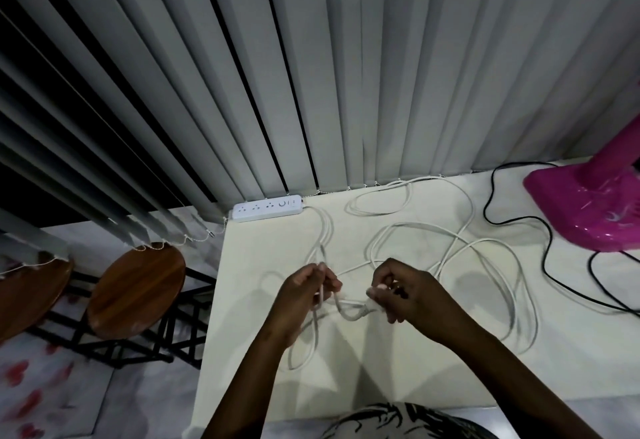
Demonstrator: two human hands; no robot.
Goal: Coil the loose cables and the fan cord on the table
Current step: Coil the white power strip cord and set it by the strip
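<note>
The left hand (304, 291) is closed around a few gathered strands of the white cable (460, 248), pinching them upright just above the table (263, 352). The right hand (401, 294) is curled around the same cable close by, and a short slack bend sags between the two hands. Which stretch the right fingers actually pinch cannot be told, as the knuckles hide it.

Beyond the hands, most of the white cable lies loose in wide, crossing loops over the middle of the table, and one run leads back to the power strip (266, 208) at the far edge by the blinds (242, 74). The black fan cord (498, 192) lies uncoiled to the right, trailing from the pink fan base (585, 203).

The likely trouble is those crossings: if the person draws slack in quickly, one loop could catch another and tighten into a knot. A hard pull could also drag the light power strip across the table or off its edge. The white loops lie near the black cord, so a wide sweep might snag the two together.
</note>
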